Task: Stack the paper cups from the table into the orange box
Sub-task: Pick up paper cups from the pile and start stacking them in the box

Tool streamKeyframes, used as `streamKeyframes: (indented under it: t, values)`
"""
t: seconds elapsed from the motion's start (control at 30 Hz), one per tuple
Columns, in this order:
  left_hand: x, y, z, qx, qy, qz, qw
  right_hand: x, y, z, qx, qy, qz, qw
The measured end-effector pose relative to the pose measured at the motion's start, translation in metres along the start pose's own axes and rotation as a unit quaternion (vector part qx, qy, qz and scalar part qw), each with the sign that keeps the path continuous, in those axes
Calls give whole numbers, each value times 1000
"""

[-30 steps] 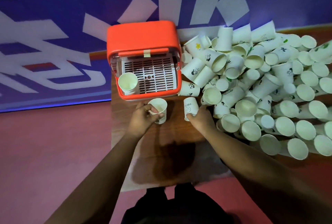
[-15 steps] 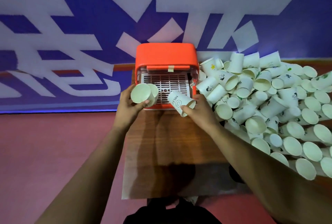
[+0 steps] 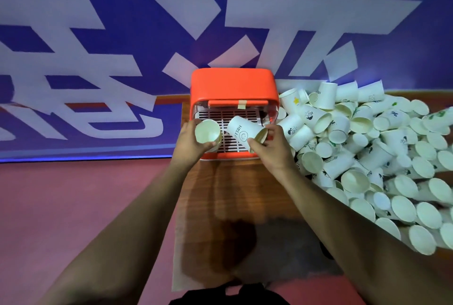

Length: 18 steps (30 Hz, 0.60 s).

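Note:
The orange box point(image 3: 232, 83) stands open at the far end of the wooden table point(image 3: 240, 187), its white slotted floor showing. My left hand point(image 3: 190, 141) grips an upright white paper cup point(image 3: 207, 130) over the box's left front corner, mouth toward me; the stack below it is hidden. My right hand point(image 3: 270, 149) holds a tilted cup printed with "HELLO" and a smiley point(image 3: 242, 133) above the box's opening, its base pointing up-left.
A large heap of white paper cups point(image 3: 367, 148) covers the table's right side, reaching the box's right wall. Red floor point(image 3: 85, 206) lies to the left, a blue wall with white shapes point(image 3: 122, 35) behind.
Both hands lifted their cups off the table and carried them forward over the box. The right cup tilted sideways. My head moved closer.

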<state>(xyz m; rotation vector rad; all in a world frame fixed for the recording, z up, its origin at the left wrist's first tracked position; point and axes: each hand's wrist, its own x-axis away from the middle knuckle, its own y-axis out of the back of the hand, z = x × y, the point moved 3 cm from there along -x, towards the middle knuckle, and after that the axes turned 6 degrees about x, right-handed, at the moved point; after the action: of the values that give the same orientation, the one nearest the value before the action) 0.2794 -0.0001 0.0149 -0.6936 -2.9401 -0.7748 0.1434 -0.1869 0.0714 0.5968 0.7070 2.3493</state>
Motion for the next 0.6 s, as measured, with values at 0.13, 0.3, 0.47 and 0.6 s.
streamKeyframes:
  t: [0.13,0.3,0.47,0.6]
  values:
    - [-7,-9,10,-47,13,34,998,-6,-5,10,21,44,-13,999]
    - [-10,-13,17,-44,12,71,996,-15,-23,23,65,72,28,995]
    - [-6,2,26,-2,7,117,993,-26,-39,31,133,121,67,981]
    - [1,19,34,54,59,78,994,-32,-59,39,196,193,95,957]
